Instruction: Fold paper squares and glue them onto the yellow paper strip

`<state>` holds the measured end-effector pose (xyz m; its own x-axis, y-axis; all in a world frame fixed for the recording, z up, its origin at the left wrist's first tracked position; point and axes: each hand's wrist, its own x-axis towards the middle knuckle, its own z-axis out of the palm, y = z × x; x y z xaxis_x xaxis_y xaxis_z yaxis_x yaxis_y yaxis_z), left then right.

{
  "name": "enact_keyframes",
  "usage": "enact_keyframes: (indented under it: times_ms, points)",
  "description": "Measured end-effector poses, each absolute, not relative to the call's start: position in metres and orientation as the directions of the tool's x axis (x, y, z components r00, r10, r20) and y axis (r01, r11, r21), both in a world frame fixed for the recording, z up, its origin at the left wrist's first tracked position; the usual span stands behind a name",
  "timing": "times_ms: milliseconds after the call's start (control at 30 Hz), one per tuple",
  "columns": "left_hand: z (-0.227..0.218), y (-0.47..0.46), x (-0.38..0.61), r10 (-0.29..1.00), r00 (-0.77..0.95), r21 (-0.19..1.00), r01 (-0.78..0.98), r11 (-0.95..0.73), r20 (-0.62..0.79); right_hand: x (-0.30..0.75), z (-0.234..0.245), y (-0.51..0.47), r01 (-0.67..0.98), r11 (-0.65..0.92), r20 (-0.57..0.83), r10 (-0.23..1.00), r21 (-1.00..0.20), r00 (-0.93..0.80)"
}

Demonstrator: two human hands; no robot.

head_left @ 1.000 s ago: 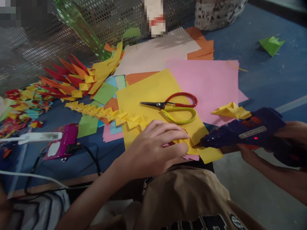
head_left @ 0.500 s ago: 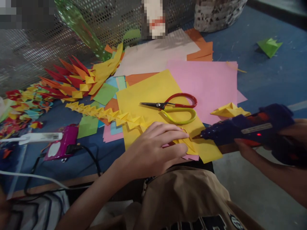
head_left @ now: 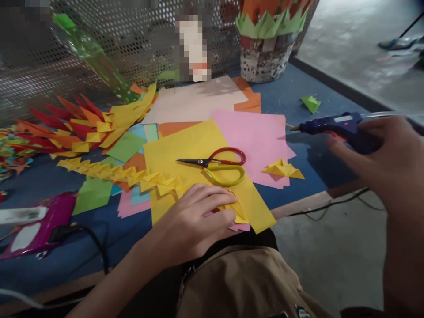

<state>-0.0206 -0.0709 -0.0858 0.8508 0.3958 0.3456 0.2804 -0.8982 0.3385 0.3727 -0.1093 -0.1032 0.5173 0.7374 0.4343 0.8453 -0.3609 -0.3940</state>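
My left hand (head_left: 202, 218) lies over the near end of a yellow folded-paper chain (head_left: 135, 174), its bent fingers pressing a yellow folded piece (head_left: 240, 210) against the stacked sheets. My right hand (head_left: 387, 145) grips a dark blue glue gun (head_left: 334, 123) by its handle, nozzle pointing left above the table's right side. Red-and-yellow-handled scissors (head_left: 215, 163) rest on a yellow sheet (head_left: 185, 137) just beyond my left hand. A loose yellow folded piece (head_left: 282, 169) lies at the edge of the pink paper (head_left: 248, 132), between my hands.
A purple power adapter (head_left: 39, 225) with cables sits at left. Behind are a red-orange-yellow paper fan shape (head_left: 89, 123), a green plastic bottle (head_left: 96, 62) and a paper-covered basket (head_left: 265, 57). A green folded piece (head_left: 310, 104) lies near the far right edge.
My right hand has drawn the glue gun away from the yellow piece, up and to the right. My left hand stays on the chain's end. The camera view has shifted.
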Motion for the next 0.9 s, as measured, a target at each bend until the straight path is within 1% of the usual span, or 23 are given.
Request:
enact_keyframes:
  times_ms: [100,233,267,333,400,433,500,567,633,767,900]
  points:
    - [-0.087,-0.071,-0.021,0.379,0.852,0.342,0.257,-0.904,0.361,0.380,-0.102,-0.089,0.856,-0.359,0.422,0.757,-0.371,0.500]
    - [-0.089,-0.071,-0.023,0.385,0.859,0.348,0.266,-0.899,0.338,0.381,-0.106,-0.080,0.891,-0.296,0.399,0.813,-0.344,0.424]
    - [-0.090,-0.071,-0.023,0.385,0.862,0.346,0.269,-0.899,0.331,0.377,-0.105,-0.082,0.901,-0.274,0.421,0.812,-0.337,0.404]
    - [-0.091,-0.070,-0.024,0.387,0.863,0.346,0.272,-0.898,0.325,0.365,-0.103,-0.090,0.920,-0.215,0.506,0.782,-0.327,0.363]
    - [-0.091,-0.070,-0.024,0.384,0.863,0.351,0.266,-0.898,0.329,0.347,-0.100,-0.101,0.942,-0.115,0.594,0.750,-0.316,0.291]
    - [-0.091,-0.070,-0.024,0.384,0.862,0.353,0.264,-0.898,0.331,0.337,-0.099,-0.106,0.954,-0.036,0.610,0.762,-0.299,0.219]
    - [-0.091,-0.070,-0.024,0.382,0.862,0.352,0.262,-0.898,0.333,0.319,-0.101,-0.113,0.952,0.133,0.576,0.816,-0.274,0.052]
    - [-0.090,-0.070,-0.023,0.383,0.863,0.348,0.266,-0.899,0.330,0.306,-0.106,-0.116,0.927,0.240,0.535,0.843,-0.286,-0.054]
    - [-0.090,-0.070,-0.023,0.385,0.864,0.346,0.270,-0.898,0.325,0.300,-0.112,-0.115,0.906,0.285,0.513,0.853,-0.314,-0.090]
    - [-0.089,-0.071,-0.023,0.386,0.866,0.340,0.276,-0.899,0.318,0.302,-0.118,-0.107,0.877,0.307,0.493,0.865,-0.369,-0.095]
    - [-0.088,-0.071,-0.023,0.384,0.863,0.330,0.277,-0.903,0.328,0.300,-0.112,-0.104,0.841,0.328,0.477,0.873,-0.430,-0.096]
